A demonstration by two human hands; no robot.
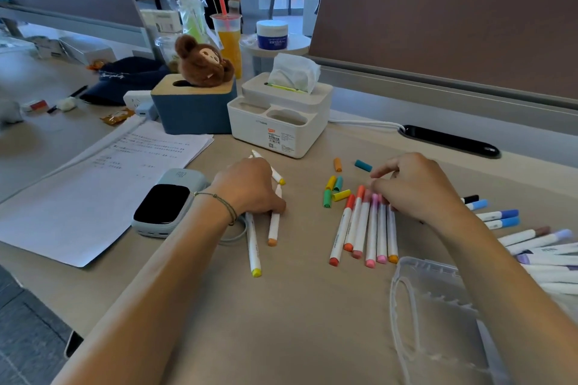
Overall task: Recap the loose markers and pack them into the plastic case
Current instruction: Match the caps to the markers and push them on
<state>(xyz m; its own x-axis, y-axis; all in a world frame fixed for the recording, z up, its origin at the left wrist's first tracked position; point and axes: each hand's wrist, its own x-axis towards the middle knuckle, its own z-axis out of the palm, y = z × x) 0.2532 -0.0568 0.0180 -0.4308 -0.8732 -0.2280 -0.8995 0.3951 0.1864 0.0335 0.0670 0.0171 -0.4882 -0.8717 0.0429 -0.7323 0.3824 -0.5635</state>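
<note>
My left hand (250, 189) lies palm down over several white uncapped markers (254, 247) at the desk's middle, its thumb against an orange-ended one (274, 225). My right hand (416, 186) rests its curled fingertips on the cap ends of a row of red, orange and pink capped markers (366, 228). Loose caps (334, 191) in yellow, green, teal and orange lie between the hands. The clear plastic case (438, 316) lies open at the front right. More capped markers (531, 237) in blue, brown and purple are spread to the right of my right arm.
A white tissue organiser (278, 122) and a blue tissue box (194, 109) with a plush bear stand behind the markers. A power bank (165, 205) and papers (103, 184) lie to the left. Drink cups stand further back. A cable slot (450, 141) is at the right rear.
</note>
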